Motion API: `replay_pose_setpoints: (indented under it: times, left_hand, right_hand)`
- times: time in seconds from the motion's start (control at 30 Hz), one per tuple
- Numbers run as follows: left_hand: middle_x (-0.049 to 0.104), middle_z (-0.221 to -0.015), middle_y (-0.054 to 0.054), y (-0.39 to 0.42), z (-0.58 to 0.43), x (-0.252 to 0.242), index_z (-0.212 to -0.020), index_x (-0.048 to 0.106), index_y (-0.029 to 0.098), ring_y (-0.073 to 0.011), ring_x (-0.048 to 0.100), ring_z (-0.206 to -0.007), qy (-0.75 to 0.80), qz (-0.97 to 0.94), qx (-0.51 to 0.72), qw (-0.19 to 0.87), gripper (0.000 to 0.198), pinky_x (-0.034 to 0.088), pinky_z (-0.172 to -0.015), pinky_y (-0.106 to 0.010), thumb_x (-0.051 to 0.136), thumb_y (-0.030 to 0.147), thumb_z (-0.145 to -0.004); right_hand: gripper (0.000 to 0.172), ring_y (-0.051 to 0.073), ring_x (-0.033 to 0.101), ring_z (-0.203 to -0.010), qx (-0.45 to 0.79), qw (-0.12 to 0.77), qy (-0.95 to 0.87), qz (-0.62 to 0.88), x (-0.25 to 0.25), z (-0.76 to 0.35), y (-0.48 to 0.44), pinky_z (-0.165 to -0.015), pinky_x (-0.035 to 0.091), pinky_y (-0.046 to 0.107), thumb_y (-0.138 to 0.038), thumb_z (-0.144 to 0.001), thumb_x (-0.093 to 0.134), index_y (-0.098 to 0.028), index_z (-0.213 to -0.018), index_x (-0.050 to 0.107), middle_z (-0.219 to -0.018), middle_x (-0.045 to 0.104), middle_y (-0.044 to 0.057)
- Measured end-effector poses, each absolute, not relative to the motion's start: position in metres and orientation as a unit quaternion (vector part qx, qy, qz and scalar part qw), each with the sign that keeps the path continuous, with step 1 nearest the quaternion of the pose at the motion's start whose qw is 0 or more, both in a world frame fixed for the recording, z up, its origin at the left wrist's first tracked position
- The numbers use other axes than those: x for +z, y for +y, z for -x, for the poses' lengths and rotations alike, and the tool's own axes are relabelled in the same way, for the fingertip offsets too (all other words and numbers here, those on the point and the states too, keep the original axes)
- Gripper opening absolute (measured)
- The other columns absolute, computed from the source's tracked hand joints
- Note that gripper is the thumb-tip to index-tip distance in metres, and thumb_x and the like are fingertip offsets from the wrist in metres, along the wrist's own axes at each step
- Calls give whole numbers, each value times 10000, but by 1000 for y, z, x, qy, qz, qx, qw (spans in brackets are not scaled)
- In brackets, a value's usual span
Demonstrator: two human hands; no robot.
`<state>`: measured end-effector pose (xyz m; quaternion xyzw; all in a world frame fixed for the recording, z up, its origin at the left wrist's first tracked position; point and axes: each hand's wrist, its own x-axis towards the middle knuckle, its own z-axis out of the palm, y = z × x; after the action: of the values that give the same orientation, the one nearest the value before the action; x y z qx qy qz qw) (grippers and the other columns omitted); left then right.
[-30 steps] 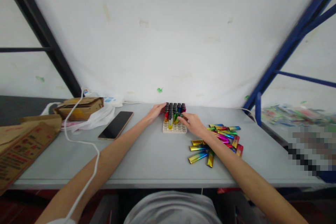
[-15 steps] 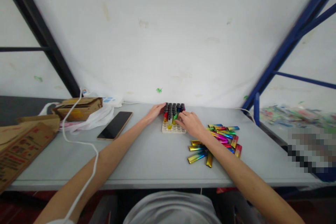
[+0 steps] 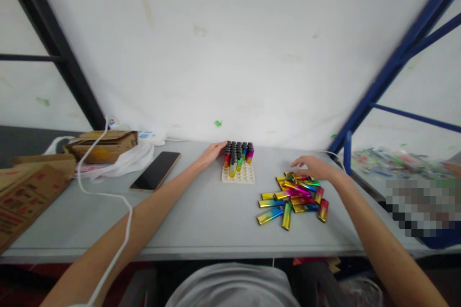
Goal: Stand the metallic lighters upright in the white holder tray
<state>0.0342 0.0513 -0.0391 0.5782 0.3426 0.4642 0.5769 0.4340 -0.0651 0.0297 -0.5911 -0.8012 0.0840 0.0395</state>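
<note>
A white tray with rows of round holes point(image 3: 237, 179) stands on the table, its back and left part filled with upright black-topped, lighter-like pieces point(image 3: 239, 151) whose bodies are shiny and coloured. My left hand point(image 3: 214, 152) rests at the tray's left back corner, fingers stretched against the outer pieces; its fingertips are partly hidden. To the right lies a loose pile of shiny metallic pieces point(image 3: 293, 195) in gold, blue, pink, red and green. Over the back of this pile hovers my right hand point(image 3: 309, 165), fingers apart and bent down, with nothing visible in them.
A black phone point(image 3: 155, 171) lies left of my left forearm. Beyond it are a cardboard box point(image 3: 108, 148) on a white plastic bag and a larger carton point(image 3: 36, 201). A white cable point(image 3: 126, 211) crosses my left arm. A blue metal frame point(image 3: 389, 64) stands at right.
My right hand has left the tray and moved right to the back of the pile. A pink and purple piece now shows at the tray's right side. My left hand stays put.
</note>
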Motion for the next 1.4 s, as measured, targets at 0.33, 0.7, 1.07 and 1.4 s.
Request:
replay_pose_setpoints:
  times: [0.33, 0.7, 1.07, 1.4]
  left_hand:
    - [790, -1028, -97, 50, -34, -38, -1036, 773, 147, -295, 669, -1107, 343, -583, 464, 571, 525, 463, -1044, -416, 736, 611, -795]
    - [789, -1041, -101, 49, -34, -37, -1025, 781, 154, -302, 667, -1116, 347, -586, 464, 567, 524, 464, -1046, -429, 734, 621, -792]
    - [790, -1036, -93, 49, -35, -37, -980, 786, 153, -306, 668, -1100, 343, -588, 463, 567, 543, 464, -1038, -429, 744, 644, -753]
    - [786, -1058, -92, 50, -35, -38, -1000, 783, 155, -305, 657, -1110, 350, -589, 460, 564, 570, 460, -1023, -407, 740, 661, -742]
  right_hand:
    - [539, 300, 699, -1030, 202, 96, -767, 602, 14, -465, -87, -924, 550, 396, -543, -780, 660, -196, -1184, 745, -1117, 758, 116]
    - [419, 231, 663, -836, 204, 314, -754, 540, 24, -419, -72, -803, 544, 389, -542, -838, 647, -198, -1071, 704, -989, 709, 102]
    - [409, 175, 642, -860, 498, 556, -519, 416, 18, -310, -39, -849, 507, 325, -414, -607, 909, -187, -921, 779, -906, 735, 53]
    - [338, 134, 612, -605, 618, 471, -515, 363, 4, -276, -70, -705, 561, 327, -544, -848, 720, -238, -964, 635, -827, 728, 17]
